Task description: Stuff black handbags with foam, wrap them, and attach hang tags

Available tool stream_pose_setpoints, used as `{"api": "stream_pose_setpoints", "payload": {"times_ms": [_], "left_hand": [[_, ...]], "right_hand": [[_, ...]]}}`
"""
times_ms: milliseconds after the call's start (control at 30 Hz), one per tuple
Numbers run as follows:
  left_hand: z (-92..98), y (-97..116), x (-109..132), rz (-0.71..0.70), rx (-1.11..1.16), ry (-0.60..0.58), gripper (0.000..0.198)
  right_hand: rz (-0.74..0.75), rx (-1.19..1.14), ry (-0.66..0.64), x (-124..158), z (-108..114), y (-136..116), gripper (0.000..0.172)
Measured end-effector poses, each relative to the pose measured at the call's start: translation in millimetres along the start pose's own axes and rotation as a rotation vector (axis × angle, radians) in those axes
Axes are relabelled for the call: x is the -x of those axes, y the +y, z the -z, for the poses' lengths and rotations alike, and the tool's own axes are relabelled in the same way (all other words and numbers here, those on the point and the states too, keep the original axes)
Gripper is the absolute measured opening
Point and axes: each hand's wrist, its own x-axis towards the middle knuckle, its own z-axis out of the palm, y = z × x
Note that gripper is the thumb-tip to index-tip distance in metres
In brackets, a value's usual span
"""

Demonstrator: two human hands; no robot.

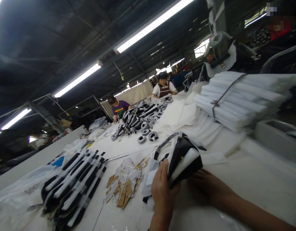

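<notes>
A white worktable (263, 183) spans the scene, bearing a strap-tied stack of white foam sheets (236, 99) at far right, a heap of black-and-white straps (140, 115) at far middle, and bundled black-and-white strips (75, 189) at near left. Near centre, a folded black fabric piece (178, 152) with white padding stands right of a pile of tags (125, 184). The left hand (162, 186) pinches its near left edge; the right hand (207, 186) is beside its right end, fingers partly hidden, grip unclear.

Paper tags (125, 192) (heaped) block left; tabletop (260, 184) opens right.
</notes>
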Motion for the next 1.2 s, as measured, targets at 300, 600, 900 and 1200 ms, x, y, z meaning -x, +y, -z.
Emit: {"api": "stream_pose_setpoints", "payload": {"times_ms": [300, 600, 900, 1200], "left_hand": [[3.1, 1.1, -6.3, 0.088, -0.01, -0.047, 0.077], [21.0, -3.5, -20.7, 0.337, 0.015, -0.078, 0.072], [26.9, -2.6, -21.8, 0.386, 0.065, -0.092, 0.071], [24.7, -3.5, -19.3, 0.359, 0.076, -0.072, 0.073]], "right_hand": [[-0.078, 0.009, -0.095, -1.5, 13.4, -20.6, 0.031], [-0.316, 0.299, 0.015, 0.8, 38.8, -6.3, 0.04], [-0.345, 0.38, -0.23, -54.0, 66.3, 25.3, 0.014], [-0.502, 0.068, -0.125, -80.8, 12.2, 7.6, 0.044]]}}
